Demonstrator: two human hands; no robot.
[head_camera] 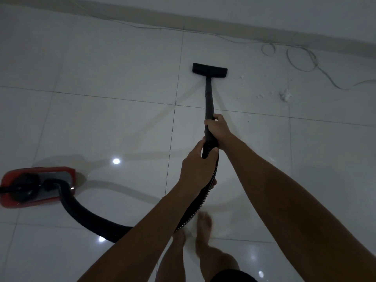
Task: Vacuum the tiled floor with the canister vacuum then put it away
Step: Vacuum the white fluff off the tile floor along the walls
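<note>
The right hand (216, 129) has its fingers wrapped tight round the black wand (209, 98), the thumb lying along the top. Just nearer, the left hand (195, 165) is clamped on the ribbed hose (205, 192) where it joins the wand. The wand slants away to the flat black floor head (209, 70), which sits on the glossy tiled floor (101, 119) at the far side, near the wall. To the right of the head lie white crumbs and a bigger white scrap (285, 95), and a thin pale cable (301, 60) loops along the skirting. From the hands the hose curves back and round to the left, into the red canister vacuum (36, 186) standing near the left edge. Bare feet (204, 222) show below, blurred.
</note>
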